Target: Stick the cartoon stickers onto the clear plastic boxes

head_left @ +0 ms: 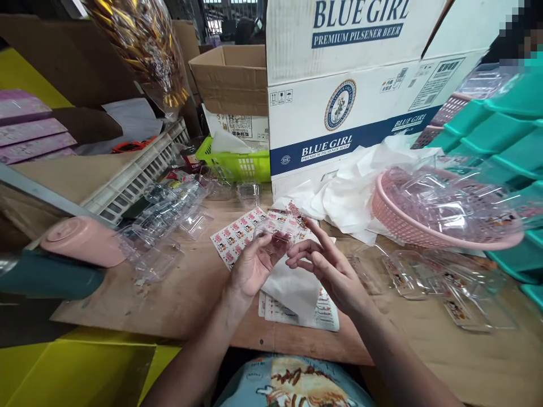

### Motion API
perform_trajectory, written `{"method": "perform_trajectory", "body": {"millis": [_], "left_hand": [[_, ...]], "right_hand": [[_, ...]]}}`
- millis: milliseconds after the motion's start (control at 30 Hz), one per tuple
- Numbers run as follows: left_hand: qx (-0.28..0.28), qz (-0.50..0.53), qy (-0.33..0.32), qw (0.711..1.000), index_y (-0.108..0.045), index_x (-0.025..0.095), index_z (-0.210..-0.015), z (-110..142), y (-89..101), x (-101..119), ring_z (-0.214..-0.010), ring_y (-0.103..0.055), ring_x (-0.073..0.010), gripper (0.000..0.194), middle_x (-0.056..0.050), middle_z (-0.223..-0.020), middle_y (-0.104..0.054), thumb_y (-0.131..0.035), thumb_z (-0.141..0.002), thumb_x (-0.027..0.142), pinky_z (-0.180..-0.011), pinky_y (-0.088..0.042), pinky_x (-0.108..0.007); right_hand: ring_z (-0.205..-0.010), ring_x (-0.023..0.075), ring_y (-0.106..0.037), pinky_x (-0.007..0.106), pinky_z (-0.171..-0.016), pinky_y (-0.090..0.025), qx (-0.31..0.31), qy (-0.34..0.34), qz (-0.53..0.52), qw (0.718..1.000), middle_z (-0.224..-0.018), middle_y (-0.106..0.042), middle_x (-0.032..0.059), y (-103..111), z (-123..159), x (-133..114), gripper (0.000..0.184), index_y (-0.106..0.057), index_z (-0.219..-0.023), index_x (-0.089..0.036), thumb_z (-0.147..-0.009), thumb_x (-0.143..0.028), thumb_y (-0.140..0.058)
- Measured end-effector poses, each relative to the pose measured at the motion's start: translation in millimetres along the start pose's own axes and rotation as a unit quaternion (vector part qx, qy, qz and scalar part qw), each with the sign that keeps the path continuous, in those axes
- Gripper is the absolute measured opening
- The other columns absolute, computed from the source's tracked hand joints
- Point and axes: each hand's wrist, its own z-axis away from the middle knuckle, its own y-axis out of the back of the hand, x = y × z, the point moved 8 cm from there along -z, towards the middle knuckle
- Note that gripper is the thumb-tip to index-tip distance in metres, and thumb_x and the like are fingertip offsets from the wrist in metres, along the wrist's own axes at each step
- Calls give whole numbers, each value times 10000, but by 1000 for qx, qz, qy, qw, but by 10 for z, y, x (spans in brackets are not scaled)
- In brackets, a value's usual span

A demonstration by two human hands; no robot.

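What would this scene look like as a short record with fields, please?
Left hand: holding a clear plastic case
Right hand: beside the case, fingers apart; contact unclear
Printed sticker sheet: flat on wooden table
Pink mesh basket: holds clear packaging
BLUE GIRL beer carton: upright, behind white paper sheets

"What's that big white carton (305, 107) at the back?"
"It reads BLUE GIRL; a lime-green basket (253, 168) sits beside it."
"And at left?"
"Stacked pink boxes (34, 129), a shiny gold bundle (142, 48) and a pink container (85, 240)."
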Motion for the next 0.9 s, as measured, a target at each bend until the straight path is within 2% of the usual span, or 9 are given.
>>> {"method": "perform_trajectory", "body": {"millis": [67,167,333,533,733,900], "left_hand": [[-33,-26,-8,999,-672,174,-937,40,-73,-10,-1038,-714,-191,92,-57,-1026,-771,-668,-845,166,-1001,-524,-354],[-66,-52,-33,996,-659,188,-1100,114,-156,-10,-1067,-706,-215,229,-69,-1080,-762,-655,-871,195,-1033,-500,-419],[-74,-62,-69,993,-673,213,-1135,246,-233,-46,-1048,-710,-215,311,-39,-1054,-771,-682,-833,139,-1049,-486,-472],[-54,-88,-85,991,-688,242,-1148,332,-265,-98,-1080,-697,-228,391,-23,-1072,-771,-713,-781,109,-1028,-504,-447],[-82,-112,-93,986,-712,222,-1121,362,-349,-129,-1113,-683,-228,315,-45,-1172,-742,-671,-828,115,-1042,-500,-422],[-89,-104,-100,985,-725,231,-1108,376,-360,-133,-1100,-689,-214,307,-37,-1156,-750,-656,-843,93,-1033,-512,-417]], "right_hand": [[-885,227,-660,477,-871,-534,8,-12,-14,1000,-993,-655,82,30,38,7,692,-240,-1552,-305,-951,-480,-536],[-718,206,-646,440,-730,-563,-21,-58,-74,995,-842,-637,39,14,167,25,711,-244,-1550,-298,-940,-496,-550],[-527,153,-581,396,-602,-564,-66,-129,-188,971,-743,-623,1,-116,416,99,741,-275,-1533,-311,-906,-525,-606],[-484,135,-556,364,-549,-558,-64,-146,-242,957,-708,-612,-16,-190,529,205,719,-307,-1513,-324,-898,-521,-624],[-472,124,-554,337,-529,-552,-62,-143,-256,954,-694,-617,-20,-206,528,248,731,-304,-1513,-315,-894,-518,-635],[-471,118,-557,334,-530,-557,-65,-136,-271,951,-690,-623,-15,-207,509,256,713,-300,-1516,-280,-915,-489,-622]]}}
